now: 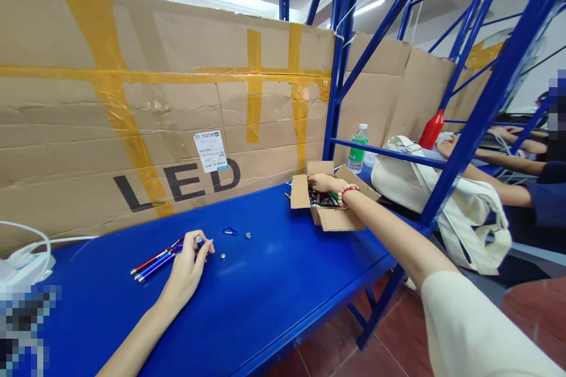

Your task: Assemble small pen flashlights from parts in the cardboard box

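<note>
Nearest the camera, the right hand (326,183) reaches across the blue tabletop (265,288) into a small open cardboard box (329,212) at the table's far right corner, fingers curled over the items inside; what it grips I cannot tell. Toward the left edge, the left hand (188,268) pinches a bundle of pens (152,262) lying flat, with a blue clip (229,231) and small metal bits (223,256) just beside it.

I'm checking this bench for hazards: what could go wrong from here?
The small loose parts lie free on the bench beside the left hand; a sweep might roll them off. The right hand digs in the box, which sits near the bench edge and could be nudged over.
</note>
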A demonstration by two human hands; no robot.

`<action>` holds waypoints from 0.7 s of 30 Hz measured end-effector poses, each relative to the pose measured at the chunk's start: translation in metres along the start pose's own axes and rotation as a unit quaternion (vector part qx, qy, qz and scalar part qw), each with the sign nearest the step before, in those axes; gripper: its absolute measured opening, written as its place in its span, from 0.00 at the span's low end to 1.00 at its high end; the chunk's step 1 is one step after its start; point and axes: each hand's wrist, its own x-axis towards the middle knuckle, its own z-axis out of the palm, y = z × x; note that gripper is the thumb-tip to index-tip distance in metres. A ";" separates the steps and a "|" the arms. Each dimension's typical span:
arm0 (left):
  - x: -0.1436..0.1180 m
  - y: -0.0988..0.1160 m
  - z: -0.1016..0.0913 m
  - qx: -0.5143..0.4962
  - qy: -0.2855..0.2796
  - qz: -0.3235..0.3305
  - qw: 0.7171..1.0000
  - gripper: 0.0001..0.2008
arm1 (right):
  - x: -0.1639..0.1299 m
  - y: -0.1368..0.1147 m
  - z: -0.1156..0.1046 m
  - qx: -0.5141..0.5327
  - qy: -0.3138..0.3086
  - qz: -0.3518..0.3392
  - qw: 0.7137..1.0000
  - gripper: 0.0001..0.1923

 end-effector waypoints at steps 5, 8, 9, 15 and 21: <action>0.000 -0.001 0.000 0.001 0.000 0.005 1.000 0.14 | 0.003 0.004 0.014 -0.015 -0.020 0.027 0.999 0.20; 0.000 -0.001 0.002 -0.002 -0.003 0.008 1.000 0.14 | 0.004 0.004 0.014 -0.031 -0.019 0.029 0.999 0.19; 0.000 -0.001 0.002 -0.003 -0.004 0.007 1.000 0.14 | 0.005 0.003 0.014 -0.039 -0.013 0.026 0.999 0.18; -0.001 -0.004 0.002 0.000 -0.013 0.004 1.000 0.12 | 0.005 -0.010 0.015 -0.095 0.023 -0.002 0.995 0.14; -0.001 -0.003 0.001 -0.025 -0.009 0.010 1.000 0.11 | -0.003 -0.013 0.011 -0.089 0.078 -0.012 0.993 0.08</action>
